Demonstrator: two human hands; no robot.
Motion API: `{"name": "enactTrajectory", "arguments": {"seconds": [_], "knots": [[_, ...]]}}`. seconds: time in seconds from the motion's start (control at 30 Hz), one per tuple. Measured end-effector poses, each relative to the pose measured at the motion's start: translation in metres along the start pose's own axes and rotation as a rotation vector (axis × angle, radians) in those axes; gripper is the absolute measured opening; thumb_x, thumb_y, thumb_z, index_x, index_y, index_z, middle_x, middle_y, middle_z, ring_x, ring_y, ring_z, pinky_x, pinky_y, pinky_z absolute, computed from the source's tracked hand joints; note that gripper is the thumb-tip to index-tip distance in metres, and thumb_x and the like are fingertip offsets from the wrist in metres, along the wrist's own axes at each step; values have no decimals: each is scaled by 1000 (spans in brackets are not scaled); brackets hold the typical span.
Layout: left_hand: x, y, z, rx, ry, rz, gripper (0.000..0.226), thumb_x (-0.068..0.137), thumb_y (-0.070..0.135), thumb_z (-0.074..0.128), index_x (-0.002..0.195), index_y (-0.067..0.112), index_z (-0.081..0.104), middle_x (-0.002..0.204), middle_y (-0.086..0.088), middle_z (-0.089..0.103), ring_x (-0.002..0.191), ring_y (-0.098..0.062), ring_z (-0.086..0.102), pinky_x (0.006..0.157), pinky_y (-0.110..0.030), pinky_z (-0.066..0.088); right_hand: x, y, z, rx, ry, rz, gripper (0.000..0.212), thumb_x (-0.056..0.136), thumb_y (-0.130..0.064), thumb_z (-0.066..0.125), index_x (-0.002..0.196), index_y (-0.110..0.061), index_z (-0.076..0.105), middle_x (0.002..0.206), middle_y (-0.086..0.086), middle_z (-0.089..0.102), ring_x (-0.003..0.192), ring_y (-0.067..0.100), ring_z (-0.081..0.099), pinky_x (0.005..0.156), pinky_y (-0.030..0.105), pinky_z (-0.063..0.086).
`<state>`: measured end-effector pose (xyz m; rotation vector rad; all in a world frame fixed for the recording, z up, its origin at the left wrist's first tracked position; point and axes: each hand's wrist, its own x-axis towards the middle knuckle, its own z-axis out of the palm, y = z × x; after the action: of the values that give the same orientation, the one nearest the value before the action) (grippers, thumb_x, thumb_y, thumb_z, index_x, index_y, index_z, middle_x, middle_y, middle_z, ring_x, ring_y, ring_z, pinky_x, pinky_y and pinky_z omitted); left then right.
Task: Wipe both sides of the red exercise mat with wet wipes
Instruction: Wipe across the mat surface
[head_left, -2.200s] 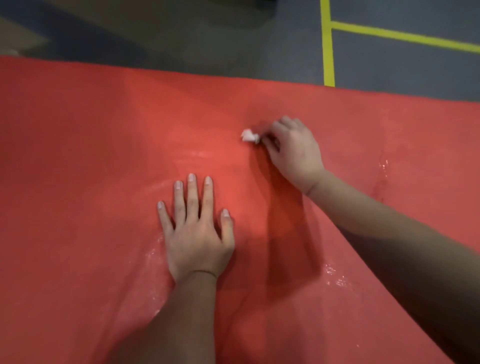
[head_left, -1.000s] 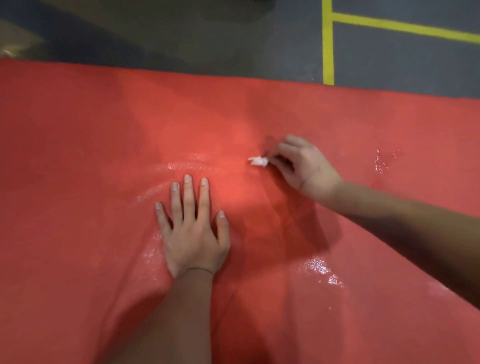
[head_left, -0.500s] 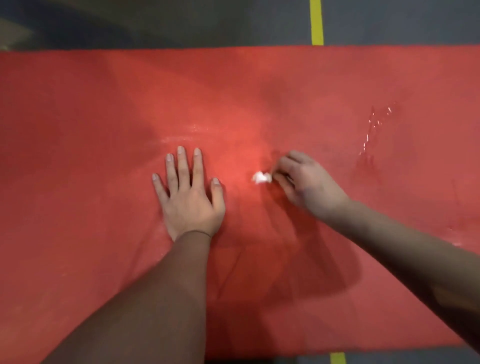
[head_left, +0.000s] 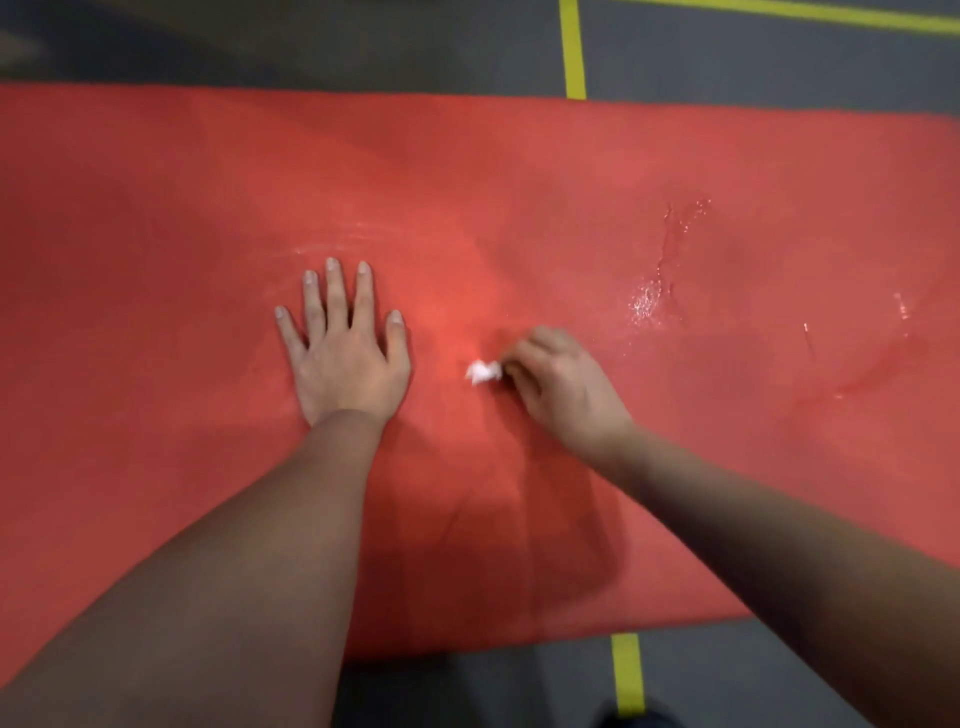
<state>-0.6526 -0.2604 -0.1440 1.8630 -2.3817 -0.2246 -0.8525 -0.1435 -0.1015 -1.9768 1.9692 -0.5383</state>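
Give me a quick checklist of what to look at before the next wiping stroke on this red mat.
1. Wet wipe pinched in the right hand: ok.
2. Left hand flat on the red mat, steadying it: ok.
3. Mat spread out on the floor: ok.
4. Wet streaks mark the part to the right as wiped: ok.
5. Wipe moist enough: cannot tell.
6. Underside wiped: cannot tell.

Both forearms (head_left: 270, 545) are being shown bare to the frame's edge; short nails are being shown on the fingers (head_left: 335, 296) of the left hand (head_left: 345, 364).
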Motion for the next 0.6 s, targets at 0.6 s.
{"name": "enactTrajectory", "arguments": {"seconds": [0.6], "knots": [[-109,-13,-8,-12,-99,88,67,100,61,25,162,35,24,171,-12,12,158,-30,7,126,-57,5,-73,-31,7,16,1,118,5,84,-5,64,81,-8,62,80,9,56,75,36,58,69,43,46]]}}
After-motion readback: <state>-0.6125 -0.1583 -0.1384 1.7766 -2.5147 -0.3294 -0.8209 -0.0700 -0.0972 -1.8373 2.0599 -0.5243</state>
